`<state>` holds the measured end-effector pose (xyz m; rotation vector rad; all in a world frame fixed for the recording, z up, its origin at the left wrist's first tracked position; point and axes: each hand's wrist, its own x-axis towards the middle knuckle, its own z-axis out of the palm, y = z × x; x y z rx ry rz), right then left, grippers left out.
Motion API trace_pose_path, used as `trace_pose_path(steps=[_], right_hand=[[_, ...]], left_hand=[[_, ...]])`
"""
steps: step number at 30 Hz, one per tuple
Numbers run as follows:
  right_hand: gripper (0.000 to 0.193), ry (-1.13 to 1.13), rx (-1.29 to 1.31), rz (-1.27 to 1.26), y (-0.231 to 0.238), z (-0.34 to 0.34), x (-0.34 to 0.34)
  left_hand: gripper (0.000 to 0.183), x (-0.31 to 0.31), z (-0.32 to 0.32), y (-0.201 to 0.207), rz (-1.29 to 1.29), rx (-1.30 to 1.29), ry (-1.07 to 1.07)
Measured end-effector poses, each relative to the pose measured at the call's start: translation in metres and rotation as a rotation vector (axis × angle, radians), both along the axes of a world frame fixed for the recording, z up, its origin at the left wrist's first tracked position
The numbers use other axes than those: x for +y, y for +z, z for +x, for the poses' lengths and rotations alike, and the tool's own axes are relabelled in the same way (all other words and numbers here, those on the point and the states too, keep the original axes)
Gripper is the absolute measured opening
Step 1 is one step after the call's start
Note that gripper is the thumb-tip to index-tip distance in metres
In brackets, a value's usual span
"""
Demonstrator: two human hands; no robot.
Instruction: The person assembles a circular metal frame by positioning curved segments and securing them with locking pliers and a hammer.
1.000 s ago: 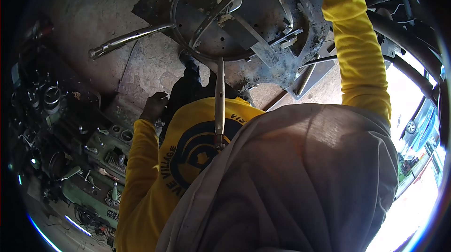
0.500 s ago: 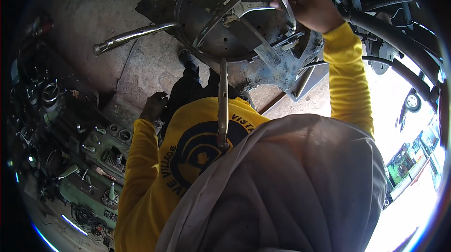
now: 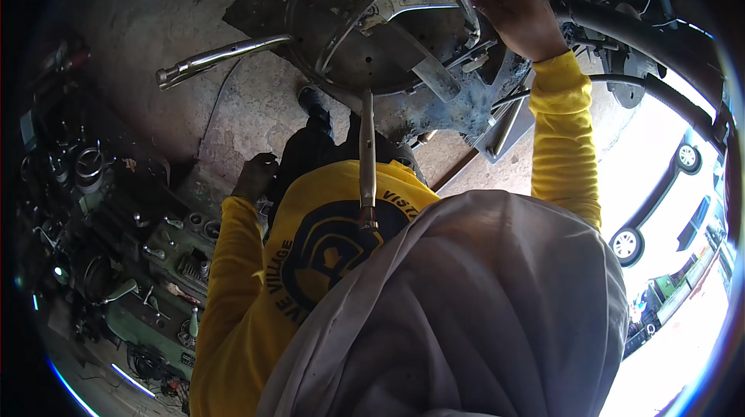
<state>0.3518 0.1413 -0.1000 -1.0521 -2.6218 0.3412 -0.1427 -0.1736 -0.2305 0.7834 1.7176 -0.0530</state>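
Note:
My right hand (image 3: 521, 21) is at the right edge of a round metal frame (image 3: 334, 89) made of a large ring and curved bars. Its fingers are loosely bent, with a fingertip beside the curved bar; nothing shows in its grasp. Locking pliers (image 3: 415, 4) are fastened on the frame, their handles reaching toward this hand. One shiny metal tube (image 3: 225, 58) sticks out from the frame to the left, another tube (image 3: 368, 145) toward me. My left hand (image 3: 254, 178) lies low by my dark-trousered leg, fingers loosely apart, holding nothing visible.
Under the frame lies a dark steel plate (image 3: 252, 17) with holes, over a rough grey support (image 3: 442, 118). A green machine (image 3: 147, 320) with levers stands at the left. Bent bars and hoses (image 3: 644, 36) crowd the far right; a white car (image 3: 660, 223) stands outside in bright light.
My right hand has drawn back to the right, off the pliers' handle and the ring. My left hand stays by the leg. The view has shifted, and more of the car shows.

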Motion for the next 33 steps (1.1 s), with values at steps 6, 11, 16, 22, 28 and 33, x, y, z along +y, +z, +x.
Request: trace_pose_path(steps=[6, 11, 16, 22, 28, 33], right_hand=[[0.021, -0.035, -0.023, 0.122, 0.000, -0.001, -0.029], [0.021, -0.289, -0.021, -0.009, 0.015, 0.000, -0.013], [0.026, -0.020, 0.012, 0.153, 0.034, -0.004, 0.043], [0.034, 0.182, 0.249, 0.078, 0.024, -0.037, 0.082], [0.040, 0.426, -0.071, 0.244, 0.034, -0.044, 0.118], [0.042, 0.370, -0.024, -0.043, 0.053, -0.080, 0.119]], left_hand=[[0.043, -0.010, -0.002, -0.006, -0.045, 0.008, 0.031], [0.042, -0.039, -0.028, -0.048, 0.273, -0.050, -0.364], [0.044, -0.034, -0.034, -0.050, 0.316, -0.028, -0.458], [0.050, 0.018, 0.013, 0.013, -0.003, 0.015, -0.012], [0.048, 0.008, 0.012, 0.014, -0.064, 0.008, 0.027], [0.043, -0.047, -0.033, -0.037, 0.207, 0.038, -0.531]])
